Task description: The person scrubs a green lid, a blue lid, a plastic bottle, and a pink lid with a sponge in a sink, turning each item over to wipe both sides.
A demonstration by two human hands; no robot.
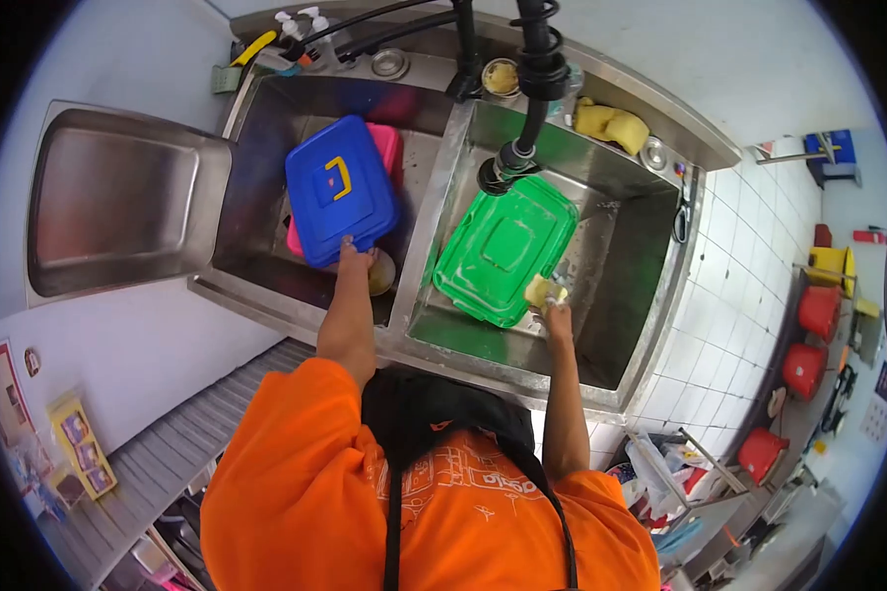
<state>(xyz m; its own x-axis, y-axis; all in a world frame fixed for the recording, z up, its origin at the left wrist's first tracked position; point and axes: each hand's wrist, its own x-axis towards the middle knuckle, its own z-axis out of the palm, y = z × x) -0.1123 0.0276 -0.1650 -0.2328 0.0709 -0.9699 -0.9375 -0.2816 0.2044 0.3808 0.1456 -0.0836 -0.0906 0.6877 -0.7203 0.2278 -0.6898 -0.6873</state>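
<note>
My left hand (353,254) grips the near edge of a blue plastic lid (340,212) with a yellow handle, in the left sink basin. Under that lid shows part of a pink lid or tub (386,146). A round container (381,274) sits beside my left hand, partly hidden. In the right basin lies a green plastic lid (508,251), tilted and streaked with suds. My right hand (556,307) is closed on a soapy yellow sponge (540,291) at the green lid's lower right edge.
A black spray faucet (522,148) hangs over the right basin. Along the back ledge are pump bottles (315,25), a steel scrubber in a dish (389,64) and a folded yellow cloth (611,125). A steel tray (128,202) stands at the left.
</note>
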